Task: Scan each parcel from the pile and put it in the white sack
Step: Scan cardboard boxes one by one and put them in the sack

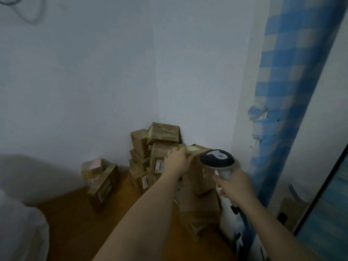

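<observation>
Left hand on parcel; right hand grips scanner.

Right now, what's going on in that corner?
A person is working a pile of cardboard boxes stacked in the corner. The left hand rests on a box near the top, and the right hand holds a scanner close beside it. A white sack sits at the lower left.
</observation>
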